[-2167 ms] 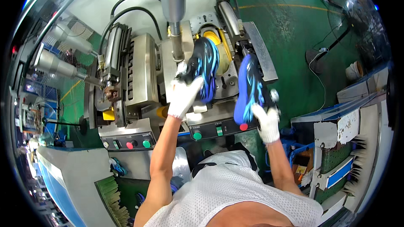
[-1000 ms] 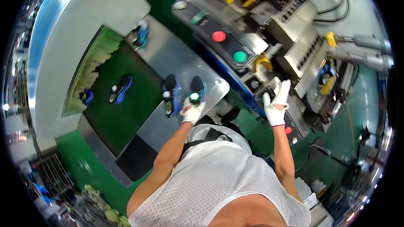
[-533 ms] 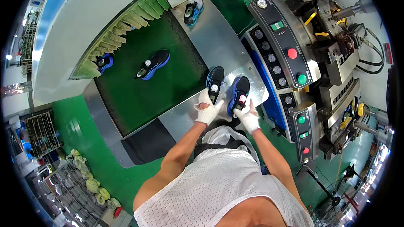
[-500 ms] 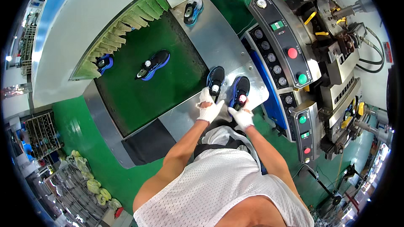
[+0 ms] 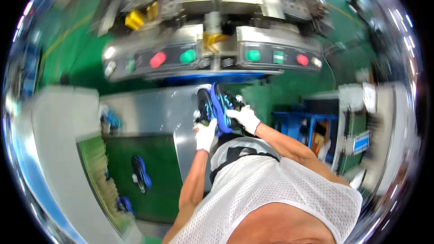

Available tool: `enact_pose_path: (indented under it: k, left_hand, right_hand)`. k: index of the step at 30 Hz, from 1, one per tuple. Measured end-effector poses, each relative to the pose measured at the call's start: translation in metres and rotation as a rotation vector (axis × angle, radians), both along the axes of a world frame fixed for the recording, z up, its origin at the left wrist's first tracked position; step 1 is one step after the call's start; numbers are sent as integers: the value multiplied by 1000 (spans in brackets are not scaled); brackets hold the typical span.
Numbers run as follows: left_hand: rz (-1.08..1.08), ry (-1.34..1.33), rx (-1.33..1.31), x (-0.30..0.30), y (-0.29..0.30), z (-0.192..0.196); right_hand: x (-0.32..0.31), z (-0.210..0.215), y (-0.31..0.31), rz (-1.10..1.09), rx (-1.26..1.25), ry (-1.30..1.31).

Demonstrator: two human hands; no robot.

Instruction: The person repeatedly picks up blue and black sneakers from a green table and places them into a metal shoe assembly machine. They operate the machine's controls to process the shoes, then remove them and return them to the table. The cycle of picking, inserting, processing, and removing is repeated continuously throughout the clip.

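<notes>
My left hand (image 5: 205,136), in a white glove, is closed on a black and blue sneaker (image 5: 204,101). The gloved right hand (image 5: 245,119) grips a second black and blue sneaker (image 5: 224,106). The two shoes are on their sides with their blue soles facing each other, touching or nearly so, in front of my waist. They are over the end of the metal table (image 5: 160,108); whether they rest on it I cannot tell. My fingers are partly hidden behind the shoes.
Beyond the table stands a machine with red buttons (image 5: 158,59) and green buttons (image 5: 253,55). To the left, a green conveyor belt (image 5: 158,153) carries a sneaker (image 5: 141,174); another sneaker (image 5: 124,204) is by the fringe curtain (image 5: 101,171). One more shoe (image 5: 110,121) sits on the metal ledge.
My view has swung right, so the machine is now straight ahead and the conveyor lies to the left. Both sneakers were apart with their tops up; now they are turned sole to sole.
</notes>
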State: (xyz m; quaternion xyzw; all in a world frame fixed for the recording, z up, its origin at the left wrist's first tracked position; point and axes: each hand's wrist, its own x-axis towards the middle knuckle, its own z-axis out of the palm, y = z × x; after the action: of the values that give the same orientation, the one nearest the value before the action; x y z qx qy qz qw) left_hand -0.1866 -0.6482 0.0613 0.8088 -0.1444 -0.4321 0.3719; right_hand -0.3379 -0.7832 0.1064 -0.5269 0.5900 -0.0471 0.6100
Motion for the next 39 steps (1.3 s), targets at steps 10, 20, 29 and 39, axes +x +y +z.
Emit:
enact_pose_path:
  k: [10,20,29,39]
  left_hand:
    - [-990,-238,-98,-193,-139,129]
    - [-1420,76,-628,-456,-273,207]
    - [-1445,-303,-890,-699,-352,141]
    - [-1607,-238,-861,-417,-277,94]
  right_hand:
    - [-263,114,32,-1158,-214,-459]
    - [-487,173,96,-1708,-460,654]
    - [-654,134,32,-1521,-605,1022]
    - [-477,140,-47,-1149,-1264,145]
